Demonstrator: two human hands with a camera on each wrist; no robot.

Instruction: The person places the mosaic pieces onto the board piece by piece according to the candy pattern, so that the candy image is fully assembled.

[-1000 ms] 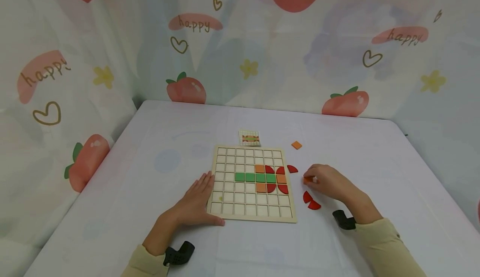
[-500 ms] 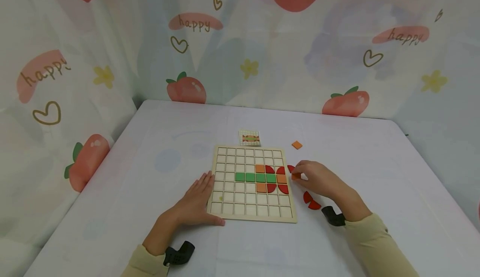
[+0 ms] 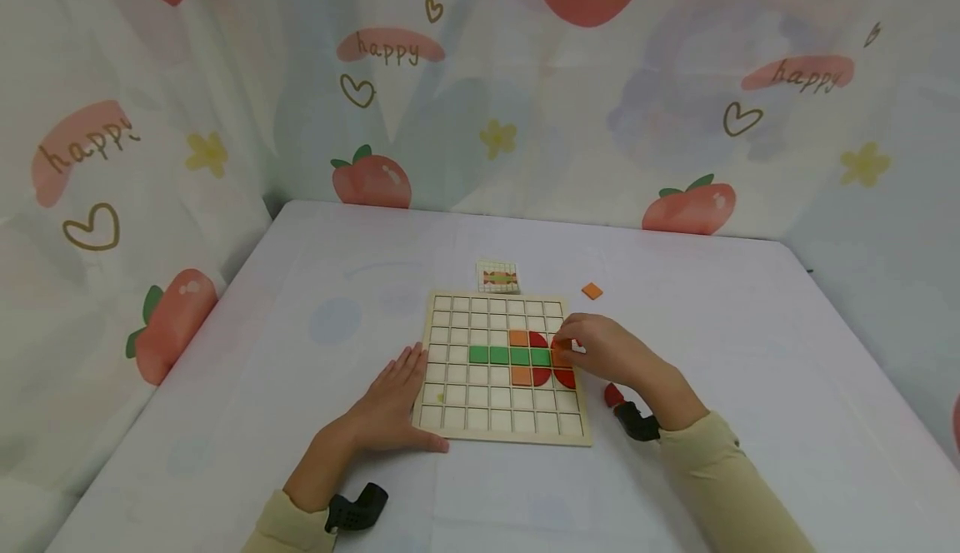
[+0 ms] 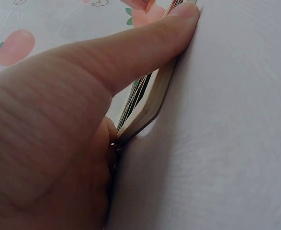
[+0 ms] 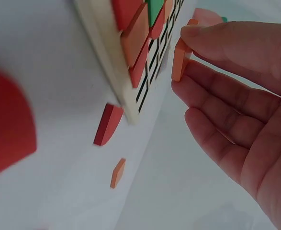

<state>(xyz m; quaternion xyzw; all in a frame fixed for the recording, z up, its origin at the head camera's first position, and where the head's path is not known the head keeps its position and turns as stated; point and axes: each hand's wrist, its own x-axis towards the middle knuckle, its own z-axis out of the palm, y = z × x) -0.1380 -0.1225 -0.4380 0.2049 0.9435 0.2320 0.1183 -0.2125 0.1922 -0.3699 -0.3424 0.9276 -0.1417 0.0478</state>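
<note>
A wooden grid board [image 3: 480, 420] lies on the table, holding a row of green square tiles [image 3: 498, 356] with orange squares and red quarter-circle tiles around its right end. My left hand [image 3: 386, 403] rests along the board's left edge and near corner, fingers straight and thumb on the front edge, as the left wrist view also shows. Over the board's right side, my right hand [image 3: 618, 357] pinches an orange square tile [image 5: 179, 58] between thumb and fingers. The right wrist view shows that tile raised above the board, apart from it.
A small pattern card [image 3: 498, 276] lies behind the board. To the right are a loose orange tile [image 3: 592, 291], a red quarter-circle tile [image 5: 108, 124] beside the board's edge, and another red tile [image 3: 612, 395] partly hidden by the black wrist camera [image 3: 637, 422].
My right hand has moved left with the orange tile, from the table beside the board to over its right side. My left hand has stayed in place.
</note>
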